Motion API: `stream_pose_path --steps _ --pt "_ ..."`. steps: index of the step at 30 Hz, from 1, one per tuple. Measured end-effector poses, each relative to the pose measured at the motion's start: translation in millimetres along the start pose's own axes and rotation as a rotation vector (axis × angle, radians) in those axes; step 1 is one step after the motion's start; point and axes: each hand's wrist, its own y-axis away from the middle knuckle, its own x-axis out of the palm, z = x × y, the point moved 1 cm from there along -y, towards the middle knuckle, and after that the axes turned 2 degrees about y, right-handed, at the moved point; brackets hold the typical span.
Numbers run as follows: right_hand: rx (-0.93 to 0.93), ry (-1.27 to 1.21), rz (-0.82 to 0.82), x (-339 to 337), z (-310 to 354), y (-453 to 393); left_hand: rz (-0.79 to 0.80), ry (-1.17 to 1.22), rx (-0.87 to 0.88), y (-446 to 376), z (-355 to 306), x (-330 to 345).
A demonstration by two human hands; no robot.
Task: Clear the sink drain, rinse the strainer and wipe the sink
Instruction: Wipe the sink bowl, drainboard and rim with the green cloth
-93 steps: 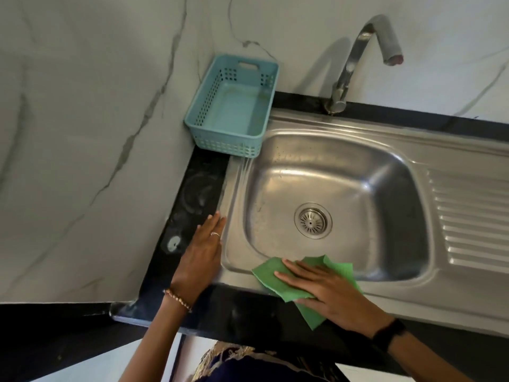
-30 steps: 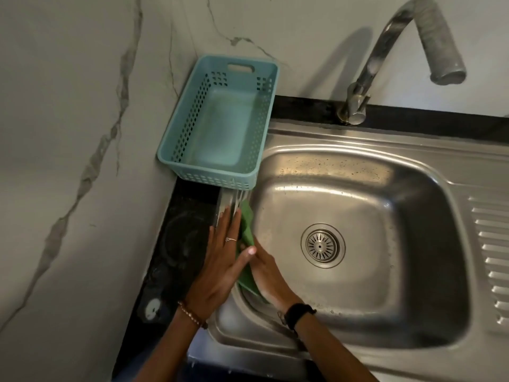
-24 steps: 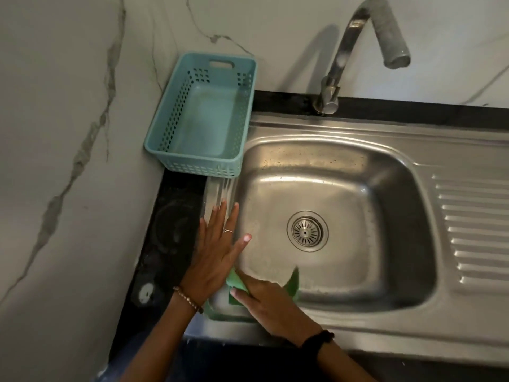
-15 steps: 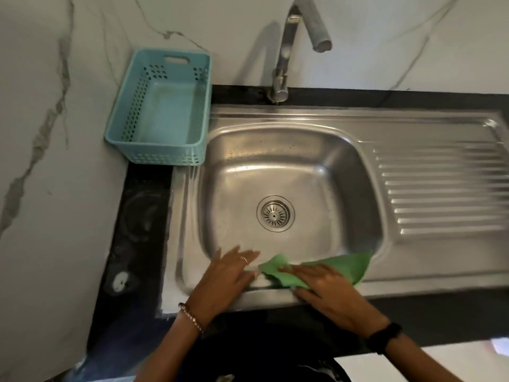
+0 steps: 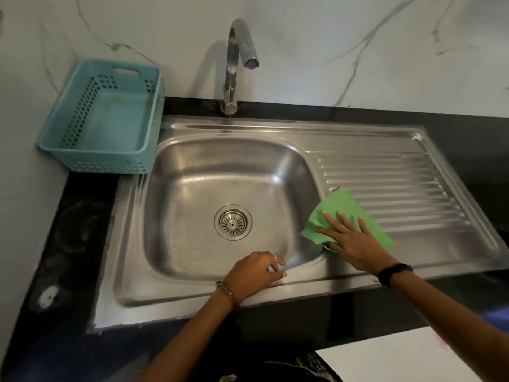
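No legible text, label, brand, number or sign anywhere in view.

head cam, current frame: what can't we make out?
- Part of the green cloth: under the right hand.
- Left hand fingertips: curled under on the steel sink rim; contact unclear.
- Round drain strainer: too small to judge residue.
- Black countertop: cut off at the frame's bottom left.

home kitchen | steel sink (image 5: 275, 133) with ribbed drainboard (image 5: 391, 188) at 3 o'clock | gooseneck tap (image 5: 234, 64) at 12 | black stone counter (image 5: 77, 216) | marble-look wall (image 5: 330, 37) | teal plastic basket (image 5: 68, 150) at 10
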Motion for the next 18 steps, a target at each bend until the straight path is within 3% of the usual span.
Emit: stream_pose_path --steps 7,18 --pt "-0.004 0.035 -0.093 -16 -4 -86 -0.089 -0.105 -0.036 -47 -42 33" --pt "-0.081 -0.006 -0.239 -75 -23 -203 -0.158 -0.074 -0.161 -87 -64 50"
